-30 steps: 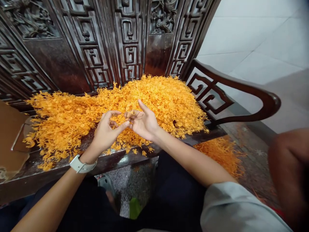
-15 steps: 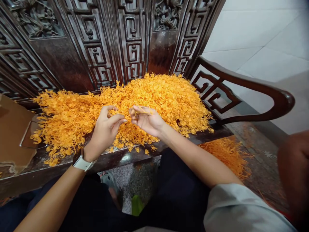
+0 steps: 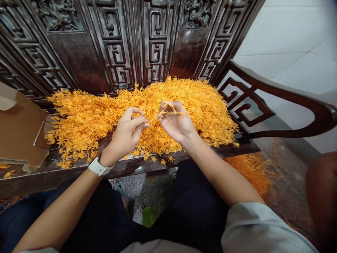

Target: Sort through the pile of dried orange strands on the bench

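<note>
My left hand (image 3: 127, 131), with a white-banded watch (image 3: 99, 166) on its wrist, pinches the end of a thin orange plastic strip. Curled fingers of my right hand (image 3: 179, 123) hold the orange plastic strips (image 3: 175, 113), which fork and stick out across the palm. Both hands hover just over the front of a large pile of small, spindly orange plastic pieces (image 3: 207, 116). The fingertips are a short way apart, with strip running between them. Exactly what sits under the left thumb is hidden.
The pile lies on a dark carved wooden bench (image 3: 139, 168) with a curved armrest (image 3: 284, 91) at right. A cardboard box (image 3: 23, 130) stands at left. Orange strips (image 3: 250, 172) heap on the floor at right, near another person's limb (image 3: 321, 186). Something green (image 3: 149, 217) lies below.
The view has shifted, so the scene sits further right. My hands have drawn slightly apart and up, and more of the orange strip shows between them.
</note>
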Demonstrator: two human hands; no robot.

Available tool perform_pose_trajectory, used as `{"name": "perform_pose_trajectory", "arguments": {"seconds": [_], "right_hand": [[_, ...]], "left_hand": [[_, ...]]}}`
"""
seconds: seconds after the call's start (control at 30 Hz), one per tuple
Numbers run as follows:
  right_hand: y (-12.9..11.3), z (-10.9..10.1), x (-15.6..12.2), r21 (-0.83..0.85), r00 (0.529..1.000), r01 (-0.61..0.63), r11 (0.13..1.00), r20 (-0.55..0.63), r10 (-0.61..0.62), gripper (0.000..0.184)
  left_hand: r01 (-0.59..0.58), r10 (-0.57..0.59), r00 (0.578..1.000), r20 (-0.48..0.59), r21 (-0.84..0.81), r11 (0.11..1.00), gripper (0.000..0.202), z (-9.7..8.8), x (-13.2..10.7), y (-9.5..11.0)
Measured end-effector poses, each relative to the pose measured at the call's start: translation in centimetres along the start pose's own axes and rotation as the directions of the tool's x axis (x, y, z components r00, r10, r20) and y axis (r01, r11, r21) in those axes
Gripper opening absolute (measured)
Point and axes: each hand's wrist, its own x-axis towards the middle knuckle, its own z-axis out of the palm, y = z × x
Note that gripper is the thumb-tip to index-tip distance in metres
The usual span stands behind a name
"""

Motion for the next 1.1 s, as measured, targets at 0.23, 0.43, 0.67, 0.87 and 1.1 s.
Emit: {"name": "perform_pose_trajectory", "arguments": {"seconds": [0.23, 0.43, 0.67, 0.87, 1.1], "right_hand": [[-4.4, -7.2, 2.5, 0.026, 0.942, 0.31, 0.95, -0.142, -0.304, 0.033], [-4.6, -11.8, 2.5, 0.013, 0.967, 0.219, 0.976, -0.14, -0.215, 0.022], [-4.1, -8.4, -1.0, -0.537, 0.964, 0.19, 0.822, 0.26, -0.053, 0.022], [-7.1, -5.2, -2.5, -0.513, 0.979, 0.176, 0.84, 0.181, -0.094, 0.034], [-7.0, -7.3, -5.8, -0.342, 1.0, 0.01, 0.94, 0.02, -0.004, 0.052]], "left_hand": [[0.114, -0.112, 0.993, 0.026, -0.1, 0.988, 0.014, -0.5, -1.2, -1.3], [0.387, -0.511, 0.855, 0.092, -0.769, 0.51, 0.025, -2.1, -1.5, -2.0], [0.281, -0.522, 0.821, 0.232, -0.959, 0.017, 0.023, -4.1, -0.9, -1.4], [0.225, -0.439, 0.87, 0.224, -0.973, -0.051, 0.023, -4.0, -0.6, -0.7], [0.278, -0.473, 0.85, 0.233, -0.96, 0.026, 0.029, -2.4, 0.1, 2.0]]}}
